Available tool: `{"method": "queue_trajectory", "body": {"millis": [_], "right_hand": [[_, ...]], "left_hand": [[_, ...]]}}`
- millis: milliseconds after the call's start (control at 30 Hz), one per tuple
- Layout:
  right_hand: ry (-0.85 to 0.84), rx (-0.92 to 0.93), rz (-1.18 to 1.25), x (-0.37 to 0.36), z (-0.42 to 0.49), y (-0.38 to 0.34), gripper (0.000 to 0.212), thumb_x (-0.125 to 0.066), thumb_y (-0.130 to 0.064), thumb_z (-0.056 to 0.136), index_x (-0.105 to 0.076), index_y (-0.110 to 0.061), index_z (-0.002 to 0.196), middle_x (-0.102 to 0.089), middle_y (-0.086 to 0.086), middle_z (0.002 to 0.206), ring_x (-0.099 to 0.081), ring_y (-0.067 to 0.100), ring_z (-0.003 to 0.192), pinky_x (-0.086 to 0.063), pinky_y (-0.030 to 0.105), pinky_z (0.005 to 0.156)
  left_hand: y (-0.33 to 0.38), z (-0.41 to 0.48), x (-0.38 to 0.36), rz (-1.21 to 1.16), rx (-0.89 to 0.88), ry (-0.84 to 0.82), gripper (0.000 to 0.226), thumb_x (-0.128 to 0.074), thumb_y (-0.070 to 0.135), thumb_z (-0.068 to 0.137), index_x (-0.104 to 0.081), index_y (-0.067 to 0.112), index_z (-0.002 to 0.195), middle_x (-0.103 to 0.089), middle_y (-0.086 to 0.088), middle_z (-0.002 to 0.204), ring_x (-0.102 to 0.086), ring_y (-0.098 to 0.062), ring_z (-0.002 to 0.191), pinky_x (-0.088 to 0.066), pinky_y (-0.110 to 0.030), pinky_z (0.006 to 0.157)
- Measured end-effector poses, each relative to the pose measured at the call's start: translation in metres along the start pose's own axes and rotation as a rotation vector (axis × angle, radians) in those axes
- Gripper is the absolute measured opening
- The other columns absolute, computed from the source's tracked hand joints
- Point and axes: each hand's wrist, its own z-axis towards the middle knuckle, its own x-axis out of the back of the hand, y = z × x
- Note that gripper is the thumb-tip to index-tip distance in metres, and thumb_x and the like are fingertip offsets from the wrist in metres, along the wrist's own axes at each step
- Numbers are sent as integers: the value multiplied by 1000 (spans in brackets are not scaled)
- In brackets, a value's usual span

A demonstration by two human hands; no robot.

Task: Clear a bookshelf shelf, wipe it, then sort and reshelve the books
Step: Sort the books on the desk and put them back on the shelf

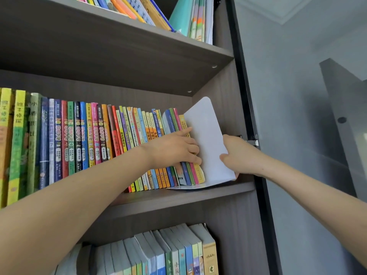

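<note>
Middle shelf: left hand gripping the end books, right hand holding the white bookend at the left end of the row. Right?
Not quite. The head view shows the bookend at the right end of the row, not the left. The rest holds: left hand grips the end books, right hand holds the white bookend.

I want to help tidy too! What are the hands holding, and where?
The right hand grips the white bookend by the outer edge of its upright plate. The left hand holds the end books by their spines.
</note>
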Motion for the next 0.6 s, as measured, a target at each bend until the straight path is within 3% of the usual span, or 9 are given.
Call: {"method": "queue_trajectory", "body": {"millis": [133, 233, 300, 333, 500, 600], "right_hand": [[-3, -12, -22, -4, 4, 2, 14, -43, -2, 92, -47, 0, 106, -57, 18, 108, -62, 36, 93, -51, 44, 80], [-17, -30, 2, -7, -3, 7, 14, -42, -7, 96, -46, 0, 108, -57, 18, 107, -65, 36, 88, -49, 40, 78], [-23, -37, 20, -8, -4, 8, 18, -42, -10, 98, -46, -1, 113, -57, 13, 109, -66, 33, 85, -49, 35, 78], [-26, -39, 33, -8, -4, 8, 19, -41, -10, 98, -46, -1, 114, -57, 12, 109, -65, 31, 83, -48, 34, 78], [-37, -56, 125, -7, -3, 9, 19, -42, -7, 96, -47, 1, 112, -56, 14, 107, -56, 27, 77, -50, 37, 77], [-47, -59, 147, -8, -6, 11, 18, -41, -8, 97, -47, 0, 111, -52, 6, 92, -57, 23, 70, -48, 32, 65]], "left_hand": [[2, -11, -2, -15, 11, 66, 55, -61, 19, 91, -42, 28, 142, -44, 1, 146, -25, -20, 144, 14, -37, 112], [5, -32, -6, 68, 19, 351, 46, -78, 18, 75, -65, 20, 119, -62, -7, 126, -52, -28, 125, -22, -47, 113], [8, -50, -13, 74, 79, 447, 33, -82, 23, 70, -69, 15, 99, -67, -7, 106, -63, -28, 102, -45, -43, 100], [10, -59, -15, 60, 93, 439, 31, -83, 28, 68, -68, 16, 92, -67, -5, 97, -64, -25, 93, -48, -41, 93], [17, -69, -29, -20, 159, 184, 33, -79, 52, 63, -69, 27, 82, -63, 4, 88, -62, -19, 88, -45, -47, 96], [16, -60, -36, -96, 276, 91, 32, -70, 56, 73, -67, 29, 90, -58, 4, 102, -54, -20, 104, -28, -50, 108]]}}
